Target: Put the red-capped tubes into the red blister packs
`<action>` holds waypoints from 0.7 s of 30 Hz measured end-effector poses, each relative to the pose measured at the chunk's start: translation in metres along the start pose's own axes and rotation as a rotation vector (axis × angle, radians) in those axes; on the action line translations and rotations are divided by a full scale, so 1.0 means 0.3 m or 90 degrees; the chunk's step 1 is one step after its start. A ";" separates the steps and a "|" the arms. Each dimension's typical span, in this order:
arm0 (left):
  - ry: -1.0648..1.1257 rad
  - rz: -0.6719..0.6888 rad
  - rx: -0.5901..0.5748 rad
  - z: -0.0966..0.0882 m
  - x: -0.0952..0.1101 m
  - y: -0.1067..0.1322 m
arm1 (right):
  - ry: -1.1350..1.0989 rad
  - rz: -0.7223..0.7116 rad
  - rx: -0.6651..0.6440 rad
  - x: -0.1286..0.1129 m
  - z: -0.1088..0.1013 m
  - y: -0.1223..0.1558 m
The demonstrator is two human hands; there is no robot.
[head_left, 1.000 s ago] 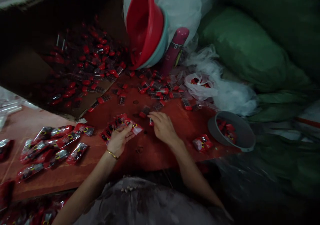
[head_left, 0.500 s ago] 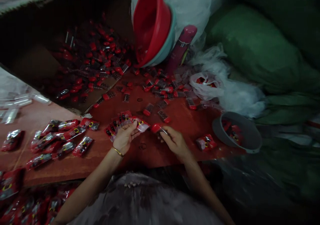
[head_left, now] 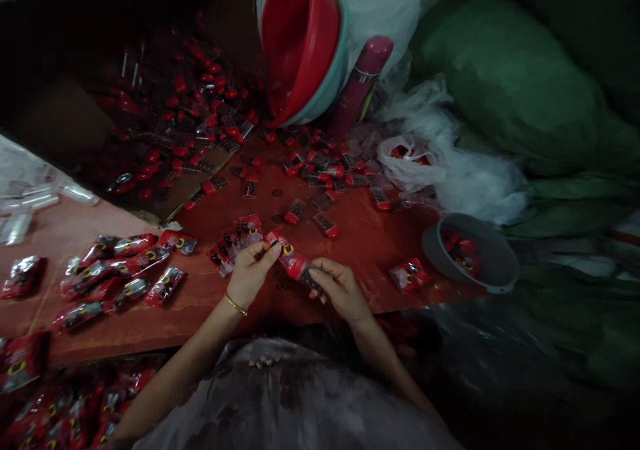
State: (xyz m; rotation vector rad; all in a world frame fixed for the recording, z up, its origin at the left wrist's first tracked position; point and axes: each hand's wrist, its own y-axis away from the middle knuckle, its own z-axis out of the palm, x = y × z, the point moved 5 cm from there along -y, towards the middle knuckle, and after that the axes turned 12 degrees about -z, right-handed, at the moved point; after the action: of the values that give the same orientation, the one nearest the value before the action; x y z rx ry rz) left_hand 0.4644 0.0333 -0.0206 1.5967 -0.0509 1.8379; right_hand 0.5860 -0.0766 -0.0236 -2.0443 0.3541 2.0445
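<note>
Fingers [head_left: 271, 255] of the left hand [head_left: 245, 283] closed in a thumb pinch on one end of a printed red pouch [head_left: 284, 243]. Right hand [head_left: 346, 293]: thumb and fingers curled nearly shut on the dark end of a red-capped container [head_left: 296, 267], cap pointing left to the pouch. Grip at the far end probably chosen to keep the cap side clear; left pinch likely steadies the thin film. Cap meets or overlaps the pouch's right end; whether it's inside, can't tell.

Both things are held above the near middle of the red table [head_left: 370, 243]. Fanned flat pouches [head_left: 250, 223] lie just beyond the left hand, overlapped, seemingly for easy one-by-one picking. Loose containers [head_left: 326, 225] are scattered farther off, within reach of the right hand. Big cardboard box [head_left: 60, 113] at far left lies with its opening toward the person, presumably so its contents spill within reach. Plump packets [head_left: 137, 245] heaped left, apart from the loose stock. Right: grey bowl [head_left: 503, 257] with red items in it, one packet [head_left: 409, 275] just beside.
</note>
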 end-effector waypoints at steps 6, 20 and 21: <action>0.104 -0.089 -0.052 0.044 -0.038 0.008 | -0.011 -0.005 0.035 0.031 0.006 0.002; 0.168 -0.094 -0.016 0.059 -0.062 0.002 | 0.173 -0.160 0.078 -0.013 0.053 -0.044; 0.166 -0.089 -0.016 0.056 -0.059 -0.003 | 0.164 -0.156 0.069 -0.013 0.058 -0.047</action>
State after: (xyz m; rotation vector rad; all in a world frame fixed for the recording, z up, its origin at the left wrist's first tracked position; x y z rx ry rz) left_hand 0.4794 0.0181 -0.0325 1.2984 0.1506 1.9100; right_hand 0.5742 -0.0575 -0.0198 -2.1663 0.2375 1.5933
